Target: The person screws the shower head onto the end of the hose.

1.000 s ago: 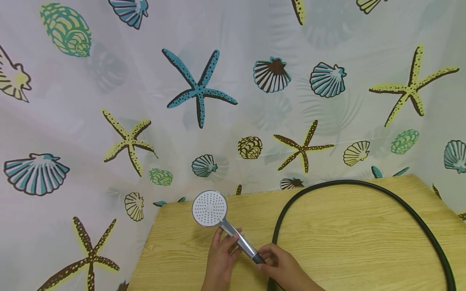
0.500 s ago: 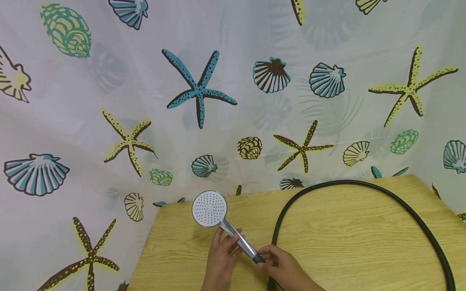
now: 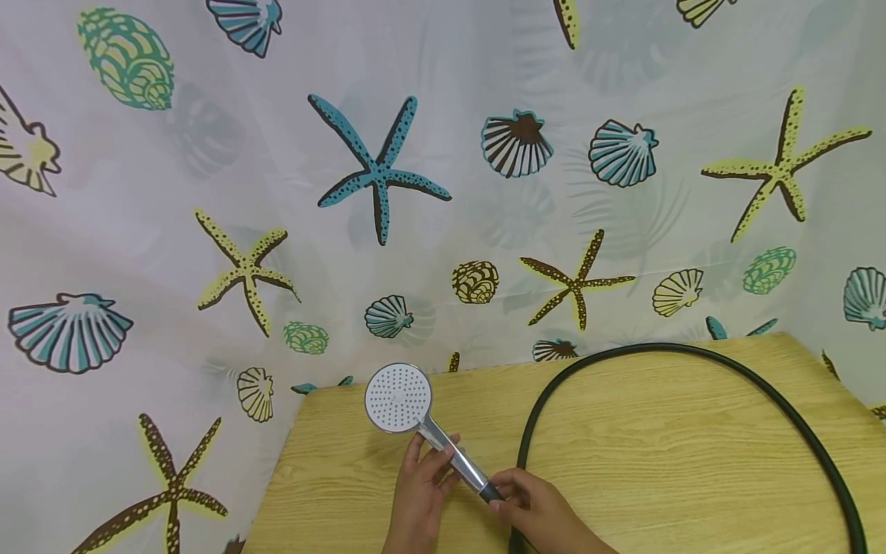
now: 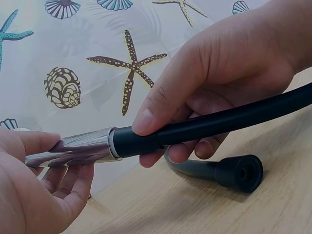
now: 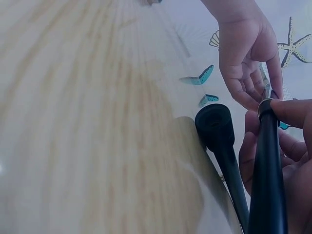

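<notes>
A chrome shower head with a white dotted face is held above the table, tilted with its handle down to the right. My left hand grips the chrome handle, thumb on one side and fingers beneath. With thumb and fingers my right hand pinches the black end fitting of a black hose. That fitting sits right against the handle's lower rim in the left wrist view. The hose's other end, a black conical fitting with a hole, lies on the table below my right hand.
The hose loops widely over the right half of the wooden table. Behind and to the left hangs a white curtain printed with starfish and shells, meeting the table's back edge.
My right hand has shifted very slightly at the hose end. My left hand and the shower head stay in place.
</notes>
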A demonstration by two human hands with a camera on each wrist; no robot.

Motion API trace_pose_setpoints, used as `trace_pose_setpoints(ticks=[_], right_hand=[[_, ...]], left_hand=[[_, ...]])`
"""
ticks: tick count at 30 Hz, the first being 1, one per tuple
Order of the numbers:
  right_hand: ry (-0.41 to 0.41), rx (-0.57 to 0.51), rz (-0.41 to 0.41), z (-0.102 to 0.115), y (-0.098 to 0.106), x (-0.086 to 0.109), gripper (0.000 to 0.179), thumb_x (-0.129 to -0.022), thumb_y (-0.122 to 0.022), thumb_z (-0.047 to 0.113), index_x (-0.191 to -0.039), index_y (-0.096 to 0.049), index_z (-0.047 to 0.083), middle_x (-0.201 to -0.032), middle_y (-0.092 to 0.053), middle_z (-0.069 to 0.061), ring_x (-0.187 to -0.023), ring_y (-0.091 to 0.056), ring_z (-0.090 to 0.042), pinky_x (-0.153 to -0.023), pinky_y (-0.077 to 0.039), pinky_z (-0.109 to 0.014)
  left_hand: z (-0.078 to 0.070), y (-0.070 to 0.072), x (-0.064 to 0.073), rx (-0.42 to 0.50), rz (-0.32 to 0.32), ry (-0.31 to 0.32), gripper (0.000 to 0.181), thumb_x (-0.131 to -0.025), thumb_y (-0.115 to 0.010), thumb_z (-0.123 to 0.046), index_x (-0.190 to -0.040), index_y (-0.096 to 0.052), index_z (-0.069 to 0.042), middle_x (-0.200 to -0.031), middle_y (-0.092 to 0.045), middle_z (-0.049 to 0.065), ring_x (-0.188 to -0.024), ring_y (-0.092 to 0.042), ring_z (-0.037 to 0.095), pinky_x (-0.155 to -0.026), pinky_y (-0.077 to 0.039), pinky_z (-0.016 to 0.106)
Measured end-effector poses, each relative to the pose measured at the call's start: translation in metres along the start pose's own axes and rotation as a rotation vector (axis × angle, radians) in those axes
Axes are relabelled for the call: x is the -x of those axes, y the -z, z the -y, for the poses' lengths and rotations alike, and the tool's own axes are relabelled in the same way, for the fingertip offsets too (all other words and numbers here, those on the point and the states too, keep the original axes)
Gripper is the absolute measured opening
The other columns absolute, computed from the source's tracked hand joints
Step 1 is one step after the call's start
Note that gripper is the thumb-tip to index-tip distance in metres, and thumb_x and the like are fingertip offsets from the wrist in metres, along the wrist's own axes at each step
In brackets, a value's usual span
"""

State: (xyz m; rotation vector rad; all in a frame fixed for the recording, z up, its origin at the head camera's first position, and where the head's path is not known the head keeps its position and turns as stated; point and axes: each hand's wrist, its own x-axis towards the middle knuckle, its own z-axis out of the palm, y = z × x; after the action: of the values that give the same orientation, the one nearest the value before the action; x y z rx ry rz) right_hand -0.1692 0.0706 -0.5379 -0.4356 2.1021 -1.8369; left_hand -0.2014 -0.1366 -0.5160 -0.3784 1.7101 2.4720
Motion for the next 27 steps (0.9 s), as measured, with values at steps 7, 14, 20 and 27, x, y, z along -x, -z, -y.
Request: trace_pose_setpoints(ticks=[7, 14, 20, 27], right_hand=[[0.004, -0.008, 0.018, -0.0008, 0.0, -0.0004, 0.032, -0.102, -0.059, 0.027, -0.128, -0.061, 0.009, -0.115, -0.068, -0.014, -0.096, -0.065, -0.017, -0.083, -0.057, -0.028], [0.0, -0.018, 0.033, -0.0036, 0.0002, -0.001, 0.034, -0.104, -0.057, 0.027, -0.131, -0.06, 0.007, -0.117, -0.068, -0.014, -0.101, -0.066, -0.022, -0.084, -0.058, -0.031], [-0.011, -0.015, 0.039, -0.0044, 0.0003, -0.0014, 0.035, -0.104, -0.056, 0.029, -0.131, -0.06, 0.007, -0.117, -0.069, -0.013, -0.099, -0.065, -0.02, -0.084, -0.058, -0.033], [0.01, 0.003, 0.048, -0.0043, 0.0013, -0.0004, 0.037, -0.105, -0.054, 0.031, -0.133, -0.059, 0.006, -0.114, -0.069, -0.013, -0.095, -0.065, -0.017, -0.083, -0.057, -0.028]], left_hand=[[0.0002, 0.0002, -0.0012, -0.001, -0.008, 0.011, 0.074, -0.092, -0.072, -0.019, -0.155, -0.034, -0.019, -0.134, -0.067, 0.008, -0.11, -0.068, 0.014, -0.095, -0.058, 0.031], [0.0009, 0.0015, -0.001, 0.022, 0.008, 0.008, 0.074, -0.093, -0.071, -0.018, -0.156, -0.032, -0.017, -0.127, -0.07, 0.003, -0.108, -0.068, 0.013, -0.094, -0.057, 0.031], [0.0015, 0.002, -0.0017, 0.026, 0.006, 0.01, 0.075, -0.093, -0.072, -0.019, -0.157, -0.031, -0.017, -0.124, -0.071, 0.001, -0.108, -0.068, 0.013, -0.094, -0.057, 0.031], [0.0006, 0.0012, -0.0008, 0.025, -0.003, 0.006, 0.075, -0.093, -0.073, -0.019, -0.156, -0.032, -0.016, -0.12, -0.072, -0.001, -0.108, -0.068, 0.014, -0.093, -0.057, 0.031]])
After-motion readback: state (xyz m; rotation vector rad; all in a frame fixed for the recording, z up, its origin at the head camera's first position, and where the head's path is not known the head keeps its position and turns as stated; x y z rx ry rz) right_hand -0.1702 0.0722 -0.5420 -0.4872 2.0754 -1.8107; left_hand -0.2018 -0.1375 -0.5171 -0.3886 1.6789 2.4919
